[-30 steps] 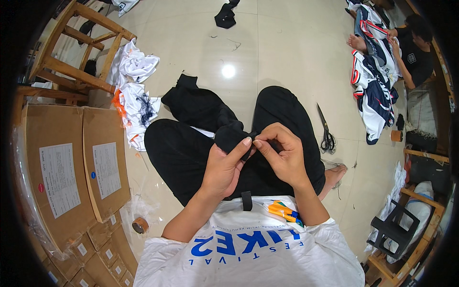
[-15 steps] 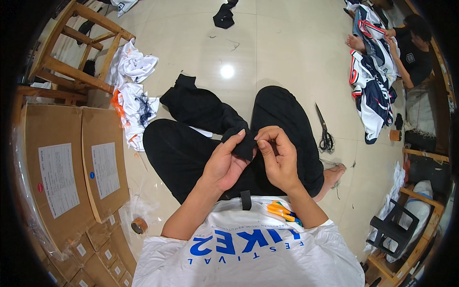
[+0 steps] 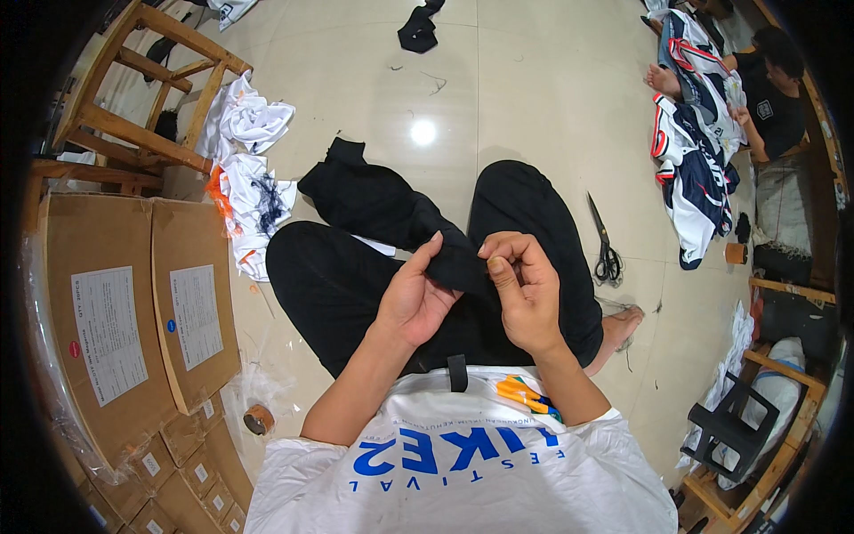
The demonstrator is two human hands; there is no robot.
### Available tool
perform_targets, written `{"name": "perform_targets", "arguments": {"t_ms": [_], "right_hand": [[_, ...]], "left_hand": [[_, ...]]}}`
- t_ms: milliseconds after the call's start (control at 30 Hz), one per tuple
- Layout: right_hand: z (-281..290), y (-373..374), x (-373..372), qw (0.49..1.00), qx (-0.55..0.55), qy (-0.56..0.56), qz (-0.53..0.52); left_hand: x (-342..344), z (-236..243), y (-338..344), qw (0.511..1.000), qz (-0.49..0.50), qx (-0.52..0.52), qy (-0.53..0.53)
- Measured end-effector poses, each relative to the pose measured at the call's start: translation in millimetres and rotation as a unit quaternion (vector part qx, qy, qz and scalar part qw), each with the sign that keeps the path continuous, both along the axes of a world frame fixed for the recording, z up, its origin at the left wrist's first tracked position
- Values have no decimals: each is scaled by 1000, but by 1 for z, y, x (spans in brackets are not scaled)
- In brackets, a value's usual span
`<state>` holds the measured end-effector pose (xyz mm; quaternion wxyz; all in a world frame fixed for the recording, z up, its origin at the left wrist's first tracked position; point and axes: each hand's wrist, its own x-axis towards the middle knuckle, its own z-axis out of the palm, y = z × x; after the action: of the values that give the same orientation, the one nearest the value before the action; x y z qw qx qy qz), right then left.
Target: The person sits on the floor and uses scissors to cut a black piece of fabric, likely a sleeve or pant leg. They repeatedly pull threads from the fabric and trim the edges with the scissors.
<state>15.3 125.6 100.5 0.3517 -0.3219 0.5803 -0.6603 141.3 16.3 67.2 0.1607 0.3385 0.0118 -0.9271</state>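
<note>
Over my crossed legs, my left hand (image 3: pixel 418 298) grips a piece of black cloth (image 3: pixel 356 191), thumb on top and fingers underneath. From there the cloth runs away to the floor beyond my left knee. Close beside it, my right hand (image 3: pixel 525 289) is closed in a pinch, thumb against forefinger, near the cloth's right edge. What sits in that pinch is too small to make out. A pair of black-handled scissors (image 3: pixel 607 258) lies on the floor to the right of my right knee.
Cardboard boxes (image 3: pixel 98 329) stand at the left, below a wooden stool (image 3: pixel 142 89) and white cloths (image 3: pixel 249 120). A tape roll (image 3: pixel 259 419) lies near them. Another person (image 3: pixel 774 98) sits at the far right with navy-and-white jerseys (image 3: pixel 694 187). A small black cloth piece (image 3: pixel 416 36) lies ahead.
The black cloth between my hands is now spread flatter and stretched toward the right. My right hand has shifted slightly right. The other person's hands have moved lower.
</note>
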Motion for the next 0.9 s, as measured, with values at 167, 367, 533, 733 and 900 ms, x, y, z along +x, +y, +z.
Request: {"name": "perform_targets", "arguments": {"t_ms": [167,367,533,733,900], "right_hand": [[3,0,-2,998,7,-52,21],[6,-3,-4,997,6,-51,49],[8,2,-3,993,28,-81,84],[7,3,-1,996,55,-26,65],[14,3,-9,990,9,-125,70]], "left_hand": [[1,-5,0,1000,2,-10,-16],[6,-17,7,994,-35,-69,-74],[13,-22,3,993,12,-38,-113],[12,-2,-10,992,126,-5,26],[11,27,-8,986,161,-39,-22]]}}
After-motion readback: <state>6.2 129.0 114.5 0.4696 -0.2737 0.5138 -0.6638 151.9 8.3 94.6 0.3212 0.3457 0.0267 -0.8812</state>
